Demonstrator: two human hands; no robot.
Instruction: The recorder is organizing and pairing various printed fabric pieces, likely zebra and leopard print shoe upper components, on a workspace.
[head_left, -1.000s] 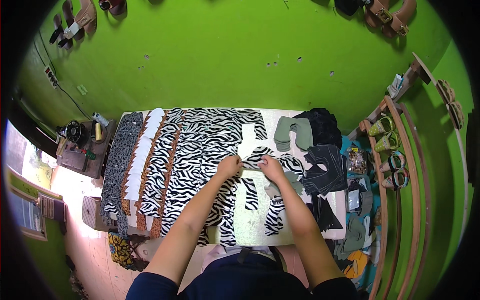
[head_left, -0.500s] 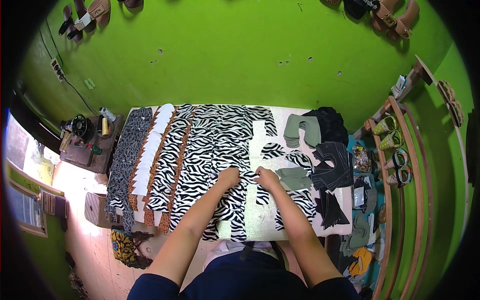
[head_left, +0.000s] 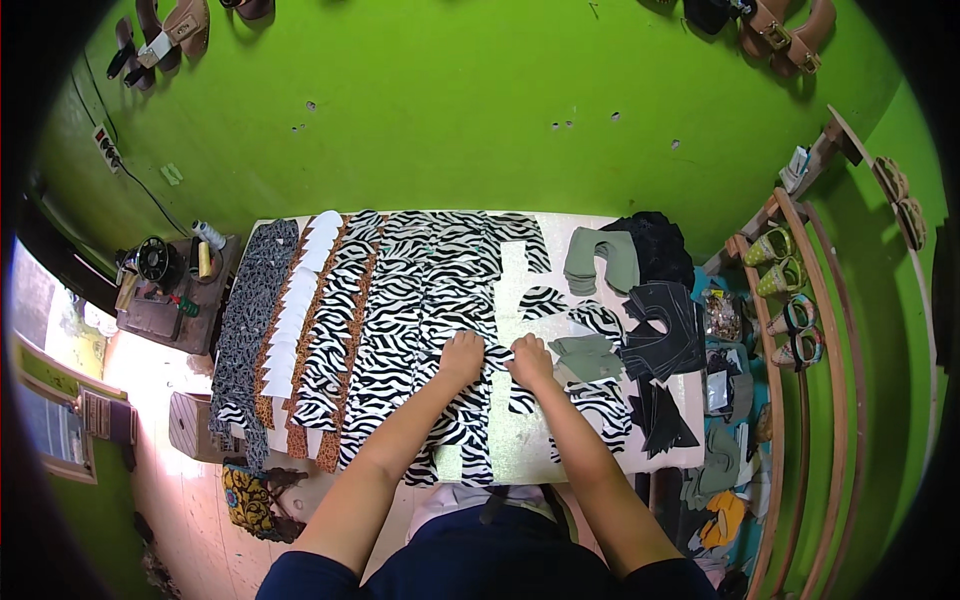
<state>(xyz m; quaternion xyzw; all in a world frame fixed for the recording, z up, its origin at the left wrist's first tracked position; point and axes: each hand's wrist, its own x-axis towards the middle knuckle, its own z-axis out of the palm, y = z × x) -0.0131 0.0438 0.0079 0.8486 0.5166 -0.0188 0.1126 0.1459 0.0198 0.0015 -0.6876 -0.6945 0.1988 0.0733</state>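
My left hand [head_left: 463, 358] is closed over the zebra-print pieces at the middle of the table, fingers curled on a black-and-white cut piece [head_left: 497, 357]. My right hand [head_left: 528, 358] is closed at the other end of that piece, which spans the small gap between the two hands. Overlapping rows of zebra-print pieces [head_left: 385, 350] lie under and left of my left hand. Just right of my right hand are a stack of grey-green pieces [head_left: 588, 360] and more zebra-print pieces [head_left: 595, 425]. The fingertips are partly hidden.
Leopard-print strips [head_left: 335, 440], white scalloped pieces [head_left: 283, 345] and dark patterned pieces [head_left: 247, 330] cover the table's left side. Black cut pieces [head_left: 662, 335] and grey-green curved pieces [head_left: 602, 258] lie right. A wooden rack [head_left: 838, 400] with sandals stands rightmost; a sewing machine [head_left: 157, 258] is at left.
My hands have shifted slightly; the left one now lies flatter with its knuckles farther forward. The piece between them is still held. The whole view has moved a little.
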